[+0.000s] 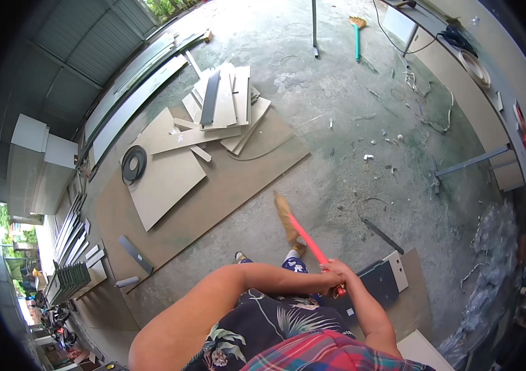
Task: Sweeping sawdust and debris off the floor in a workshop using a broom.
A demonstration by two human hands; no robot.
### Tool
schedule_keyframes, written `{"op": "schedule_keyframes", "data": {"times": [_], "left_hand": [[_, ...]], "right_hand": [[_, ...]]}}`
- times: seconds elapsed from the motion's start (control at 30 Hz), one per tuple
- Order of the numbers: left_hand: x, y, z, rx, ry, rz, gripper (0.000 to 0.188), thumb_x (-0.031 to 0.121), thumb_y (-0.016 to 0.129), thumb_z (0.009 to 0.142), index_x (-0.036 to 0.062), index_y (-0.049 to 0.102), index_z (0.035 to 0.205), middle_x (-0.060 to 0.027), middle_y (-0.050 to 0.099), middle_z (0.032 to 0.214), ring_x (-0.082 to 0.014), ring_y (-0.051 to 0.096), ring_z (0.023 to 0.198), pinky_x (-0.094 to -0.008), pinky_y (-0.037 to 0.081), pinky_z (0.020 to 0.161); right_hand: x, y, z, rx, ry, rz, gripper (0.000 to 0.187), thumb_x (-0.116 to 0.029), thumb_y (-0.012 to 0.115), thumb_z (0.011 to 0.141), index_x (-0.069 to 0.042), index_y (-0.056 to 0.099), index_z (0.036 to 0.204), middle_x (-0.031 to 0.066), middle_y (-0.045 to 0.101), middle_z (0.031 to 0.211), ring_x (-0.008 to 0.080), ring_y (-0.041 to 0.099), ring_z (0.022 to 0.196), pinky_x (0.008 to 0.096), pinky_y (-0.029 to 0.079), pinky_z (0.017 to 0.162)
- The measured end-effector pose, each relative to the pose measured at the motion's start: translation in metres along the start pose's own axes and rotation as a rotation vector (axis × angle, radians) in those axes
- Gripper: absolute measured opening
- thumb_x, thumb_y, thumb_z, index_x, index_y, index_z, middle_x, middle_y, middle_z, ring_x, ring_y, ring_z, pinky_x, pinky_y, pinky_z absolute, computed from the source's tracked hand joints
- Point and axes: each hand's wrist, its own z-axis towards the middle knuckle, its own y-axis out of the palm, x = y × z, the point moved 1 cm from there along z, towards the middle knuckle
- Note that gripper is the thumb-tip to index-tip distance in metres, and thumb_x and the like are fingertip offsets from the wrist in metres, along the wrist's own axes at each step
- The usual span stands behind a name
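A broom with a red handle (309, 238) and tan bristles (284, 215) slants down to the concrete just ahead of my feet. Both of my hands are closed around the upper part of its handle. My right hand (338, 268) grips it a little farther forward. My left hand (336, 286) reaches across my body and holds near the handle's end, partly covered by the right forearm. Bits of debris (368, 157) lie scattered over the floor to the right of the bristles.
Cut boards (235, 102) are piled on a large brown sheet (257, 167), beside a black coil (134, 164). Dark panels (371, 287) lie by my right arm. A green-handled broom (357, 43) rests far off. At right stand a long workbench (498, 86) and crumpled clear plastic (492, 247).
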Motion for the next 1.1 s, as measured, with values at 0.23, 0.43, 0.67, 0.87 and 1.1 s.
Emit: {"op": "schedule_keyframes", "data": {"times": [0.23, 0.43, 0.67, 0.87, 1.1], "left_hand": [[0.061, 0.005, 0.020, -0.345, 0.030, 0.434, 0.014, 0.011, 0.053, 0.073, 0.0079, 0.044, 0.082, -0.0042, 0.047, 0.059, -0.0156, 0.051, 0.049, -0.0294, 0.043, 0.042], [0.082, -0.016, -0.001, -0.221, 0.351, 0.526, 0.021, 0.014, 0.055, 0.071, 0.0084, 0.041, 0.086, -0.0036, 0.046, 0.060, -0.0138, 0.050, 0.046, -0.0279, 0.042, 0.038], [0.074, -0.037, -0.044, 0.044, 0.690, 0.392, 0.056, 0.019, 0.064, 0.064, 0.0008, 0.030, 0.105, -0.0069, 0.051, 0.055, -0.0159, 0.051, 0.038, -0.0284, 0.041, 0.031], [0.071, -0.081, -0.084, 0.371, 0.713, 0.086, 0.062, 0.010, 0.062, 0.065, -0.0005, 0.020, 0.110, -0.0148, 0.051, 0.069, -0.0191, 0.052, 0.042, -0.0308, 0.041, 0.032], [0.075, -0.142, -0.096, 0.496, 0.741, -0.225, 0.056, 0.002, 0.054, 0.067, 0.0003, 0.019, 0.111, -0.0144, 0.050, 0.065, -0.0220, 0.054, 0.046, -0.0329, 0.044, 0.035]], "right_hand": [[-0.011, -0.066, 0.009, 0.597, -0.090, 0.045, 0.015, -0.009, 0.057, 0.071, 0.000, 0.049, 0.079, 0.0073, 0.052, 0.058, 0.0135, 0.051, 0.047, 0.0284, 0.040, 0.039], [-0.051, -0.055, 0.017, 0.817, -0.295, 0.168, 0.022, -0.006, 0.054, 0.071, 0.000, 0.037, 0.083, 0.0077, 0.048, 0.053, 0.0148, 0.047, 0.040, 0.0294, 0.037, 0.032], [-0.089, -0.001, 0.013, 0.567, -0.543, 0.336, 0.023, -0.001, 0.055, 0.072, -0.003, 0.037, 0.086, 0.0054, 0.047, 0.058, 0.0105, 0.046, 0.042, 0.0248, 0.038, 0.034], [-0.135, 0.066, 0.032, 0.255, -0.538, 0.137, 0.024, -0.002, 0.057, 0.071, -0.003, 0.039, 0.087, 0.0034, 0.048, 0.060, 0.0096, 0.047, 0.045, 0.0237, 0.040, 0.038], [-0.190, 0.143, 0.058, -0.002, -0.483, -0.201, 0.030, -0.006, 0.059, 0.072, -0.003, 0.044, 0.097, 0.0016, 0.049, 0.062, 0.0085, 0.048, 0.049, 0.0226, 0.041, 0.043]]}}
